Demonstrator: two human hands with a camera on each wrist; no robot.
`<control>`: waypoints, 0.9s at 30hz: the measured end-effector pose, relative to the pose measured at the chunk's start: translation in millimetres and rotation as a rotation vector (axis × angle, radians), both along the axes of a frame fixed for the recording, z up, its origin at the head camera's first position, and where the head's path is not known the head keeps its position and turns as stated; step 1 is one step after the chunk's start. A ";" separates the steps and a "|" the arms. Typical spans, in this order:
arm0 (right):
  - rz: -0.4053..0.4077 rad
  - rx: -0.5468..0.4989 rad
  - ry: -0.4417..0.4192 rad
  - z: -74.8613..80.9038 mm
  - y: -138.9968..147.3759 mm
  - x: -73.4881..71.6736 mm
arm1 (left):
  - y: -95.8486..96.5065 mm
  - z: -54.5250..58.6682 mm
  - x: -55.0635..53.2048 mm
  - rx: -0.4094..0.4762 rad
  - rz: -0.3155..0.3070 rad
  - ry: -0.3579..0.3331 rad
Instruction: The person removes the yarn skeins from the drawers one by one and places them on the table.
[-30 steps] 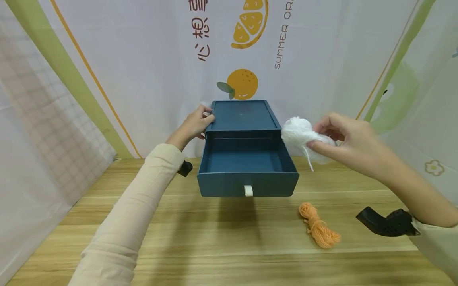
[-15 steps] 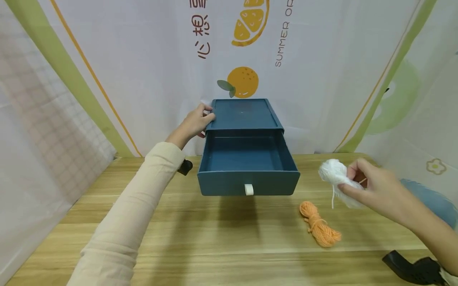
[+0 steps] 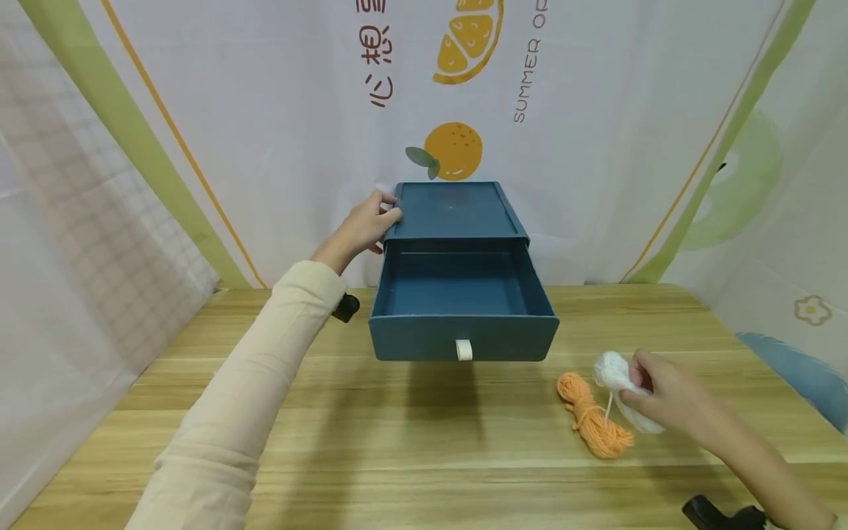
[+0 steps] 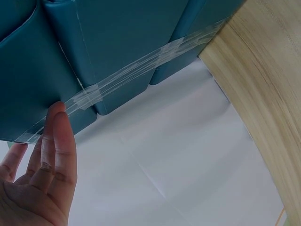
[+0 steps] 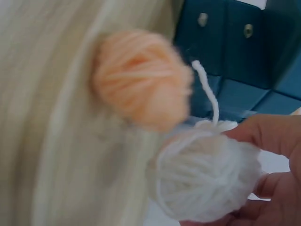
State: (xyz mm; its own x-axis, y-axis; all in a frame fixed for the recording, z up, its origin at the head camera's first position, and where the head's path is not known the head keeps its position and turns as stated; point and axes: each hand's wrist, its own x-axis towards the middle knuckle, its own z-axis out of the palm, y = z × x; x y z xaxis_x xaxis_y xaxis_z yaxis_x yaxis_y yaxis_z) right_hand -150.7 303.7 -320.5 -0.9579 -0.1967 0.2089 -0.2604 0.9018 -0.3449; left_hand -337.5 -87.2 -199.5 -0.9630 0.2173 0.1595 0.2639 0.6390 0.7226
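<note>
A stack of dark blue drawers [image 3: 457,210] stands near the back of the table, its top drawer [image 3: 464,338] pulled out and bare inside. My left hand [image 3: 363,224] rests against the stack's upper left edge; in the left wrist view its straight fingers [image 4: 65,150] touch the taped side. My right hand [image 3: 669,397] pinches a white yarn skein [image 3: 612,370] low at the table's right. Beside it lies an orange yarn skein [image 3: 592,416], tied round its middle. In the right wrist view a loose end trails from the white yarn [image 5: 207,174], close by the orange one [image 5: 143,80].
The wooden table [image 3: 318,442] reaches back to a white printed curtain [image 3: 298,132]. A white pull tab [image 3: 464,350] sticks out of the drawer front. Clear tape [image 4: 136,68] runs along the stack's side.
My right hand has carried the white yarn from beside the drawer down and right, close to the orange skein. My left hand stays at the stack's edge.
</note>
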 end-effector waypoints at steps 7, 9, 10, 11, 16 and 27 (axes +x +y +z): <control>-0.025 0.030 -0.057 -19.6 0.7 -7.7 | -0.3 1.1 0.6 0.002 -0.002 -0.007; -0.031 0.032 -0.076 -23.6 -0.3 -10.0 | -0.7 1.3 0.7 0.001 -0.002 -0.008; -0.033 0.030 -0.085 -25.2 -1.1 -11.0 | -0.9 1.3 0.7 0.001 -0.003 -0.008; -0.037 0.027 -0.094 -26.5 -1.8 -11.6 | -1.1 1.2 0.5 0.002 -0.003 -0.009; -0.053 0.018 -0.167 -29.5 -3.5 -14.4 | -0.6 1.2 -0.3 0.002 -0.005 -0.013; -0.072 0.025 -0.194 -28.8 -5.5 -15.9 | -1.2 2.2 0.2 0.006 -0.003 -0.021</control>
